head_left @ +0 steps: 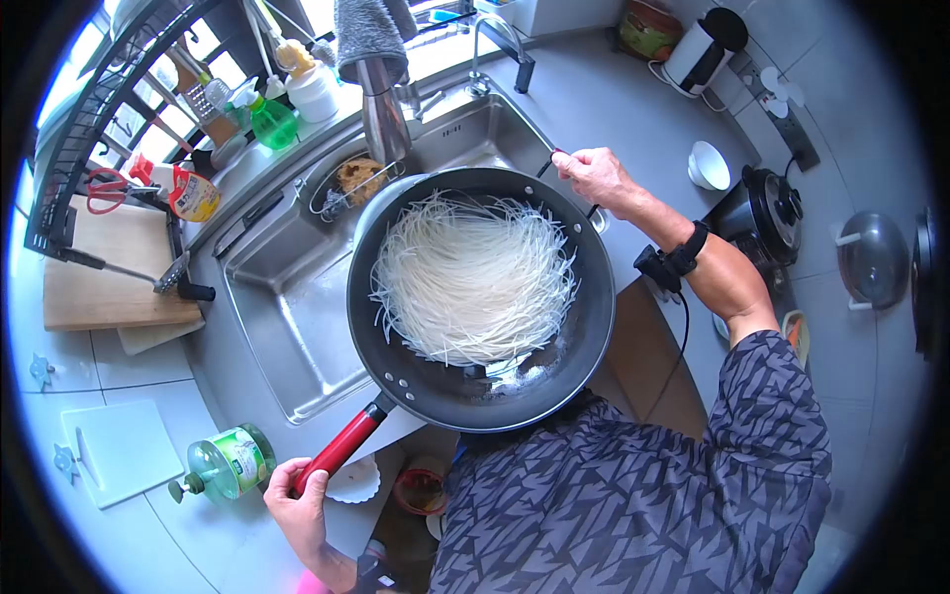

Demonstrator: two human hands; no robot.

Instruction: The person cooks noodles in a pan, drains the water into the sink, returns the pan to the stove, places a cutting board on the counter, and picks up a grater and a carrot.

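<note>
A large dark wok [475,401] is held in front of my body, overlapping the sink's right part. Inside it lies a wide heap of thin white noodles [475,282], and the bare bottom edge of the wok looks wet and shiny. My left hand [300,500] is wrapped round the end of the red long handle [346,445] at the lower left. At the upper right my right hand [594,178] grips the small side handle [546,166], whose middle is hidden by the fingers.
Behind the wok is a steel sink [287,327] with a faucet [505,45]. A green pump bottle [233,462] stands near my left hand. A cutting board [109,287] is at the left, a white bowl [709,165] and black cooker [767,213] at the right.
</note>
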